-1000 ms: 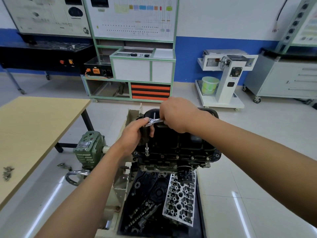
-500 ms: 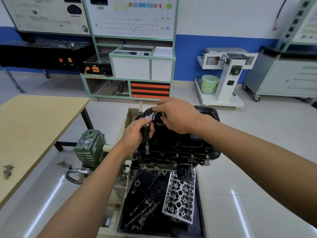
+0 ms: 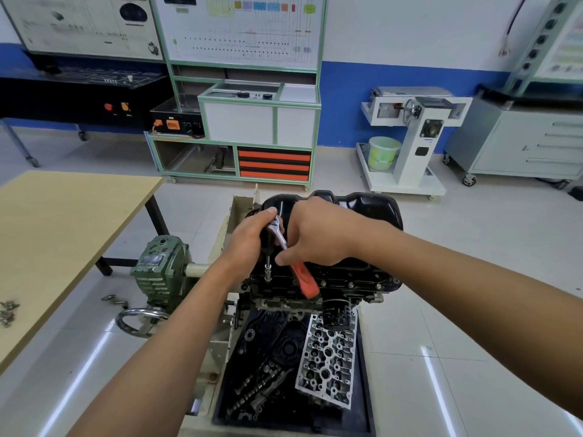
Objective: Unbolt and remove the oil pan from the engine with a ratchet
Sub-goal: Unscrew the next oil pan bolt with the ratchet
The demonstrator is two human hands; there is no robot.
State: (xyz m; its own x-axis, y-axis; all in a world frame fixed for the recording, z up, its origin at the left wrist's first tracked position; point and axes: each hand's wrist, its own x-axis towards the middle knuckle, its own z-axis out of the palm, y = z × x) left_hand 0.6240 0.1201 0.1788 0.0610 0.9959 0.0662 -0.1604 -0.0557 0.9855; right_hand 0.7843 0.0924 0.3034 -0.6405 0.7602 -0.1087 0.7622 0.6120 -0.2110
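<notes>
A black oil pan (image 3: 369, 205) sits on top of the inverted black engine (image 3: 347, 280), which is mounted on a stand. My left hand (image 3: 250, 239) grips the head of a ratchet (image 3: 277, 230) from above, over a socket extension (image 3: 268, 272) that stands upright on a bolt at the pan's near-left flange. My right hand (image 3: 318, 234) holds the ratchet's shaft, and the orange handle (image 3: 304, 279) sticks out below my fingers toward me. Several bolts (image 3: 350, 283) show along the near flange.
A tray (image 3: 364, 405) under the engine holds a silver cylinder head (image 3: 328, 361) and dark parts. A green gearbox (image 3: 161, 269) with a hand wheel (image 3: 140, 320) stands to the left. A wooden table (image 3: 63, 234) at left carries loose bolts (image 3: 8, 312). Cabinets line the far wall.
My right hand has swung the ratchet handle from pointing right over the pan round toward me, so the orange grip now shows. My left hand stayed on the ratchet head.
</notes>
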